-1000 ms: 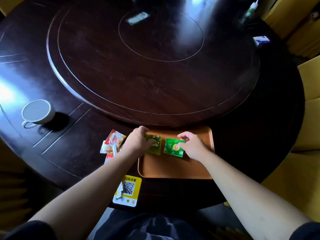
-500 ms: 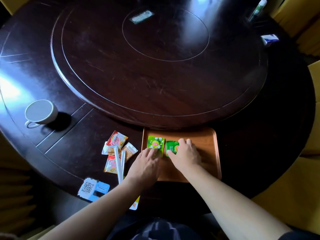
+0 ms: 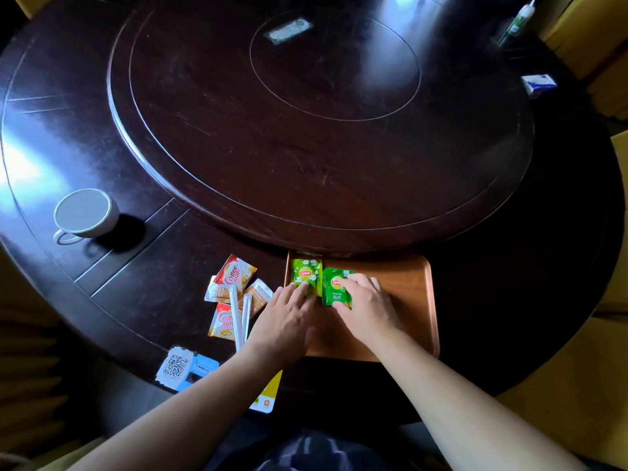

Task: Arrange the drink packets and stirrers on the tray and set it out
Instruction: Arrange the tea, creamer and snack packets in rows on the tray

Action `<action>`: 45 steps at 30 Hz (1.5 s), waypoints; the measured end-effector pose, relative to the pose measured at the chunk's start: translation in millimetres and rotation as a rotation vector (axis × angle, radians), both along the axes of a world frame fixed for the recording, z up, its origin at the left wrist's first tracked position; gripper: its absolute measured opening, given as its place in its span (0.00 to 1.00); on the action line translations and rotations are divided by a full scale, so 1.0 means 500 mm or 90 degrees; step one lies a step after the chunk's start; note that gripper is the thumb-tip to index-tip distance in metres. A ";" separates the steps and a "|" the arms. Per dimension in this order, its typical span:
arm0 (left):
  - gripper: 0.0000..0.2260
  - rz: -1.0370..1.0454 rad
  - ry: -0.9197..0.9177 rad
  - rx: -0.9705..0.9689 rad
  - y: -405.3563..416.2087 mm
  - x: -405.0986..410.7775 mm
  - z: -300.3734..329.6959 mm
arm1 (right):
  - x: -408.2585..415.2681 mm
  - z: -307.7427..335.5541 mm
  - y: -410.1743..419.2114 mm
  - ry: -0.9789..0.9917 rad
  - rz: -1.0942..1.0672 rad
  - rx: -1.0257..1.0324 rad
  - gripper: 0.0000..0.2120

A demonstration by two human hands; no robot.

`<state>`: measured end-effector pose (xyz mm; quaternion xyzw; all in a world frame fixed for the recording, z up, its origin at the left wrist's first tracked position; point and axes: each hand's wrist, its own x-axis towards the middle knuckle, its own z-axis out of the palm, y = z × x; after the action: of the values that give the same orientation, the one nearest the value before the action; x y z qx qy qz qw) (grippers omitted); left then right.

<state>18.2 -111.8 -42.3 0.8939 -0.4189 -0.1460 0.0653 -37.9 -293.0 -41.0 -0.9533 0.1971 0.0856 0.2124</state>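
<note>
Both hands flat, loose grip. Left hand [image 3: 285,321] presses light-green packet [image 3: 306,275]; right hand [image 3: 365,307] presses dark-green packet [image 3: 334,288], upper left of tray [image 3: 407,300]. Creamers [image 3: 234,273], stirrers [image 3: 236,314] still on counter [image 3: 153,294], lower left. Risk: sliding packets overlap.

A restaurant dining room. A large round dark wood table [image 3: 102,137] carries a built-in lazy Susan [image 3: 306,130]. QR code cards [image 3: 183,367] lie at its edge.

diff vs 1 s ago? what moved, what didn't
Both green tea packets slid toward the tray's far-left corner. The left hand now presses flat on the lighter tea packet; the right hand holds the darker tea packet flat beside it. Neither is lifted. The creamer packets, stirrers and cup stayed put on the table.
</note>
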 end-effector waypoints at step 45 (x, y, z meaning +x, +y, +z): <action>0.10 0.468 0.107 -0.068 0.272 0.131 0.019 | 0.168 0.068 0.159 0.096 0.170 0.093 0.16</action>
<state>83.6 24.4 -32.6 0.9647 -0.0706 -0.1639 0.1938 45.9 -213.3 -7.0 -0.9438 0.0770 0.1985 0.2527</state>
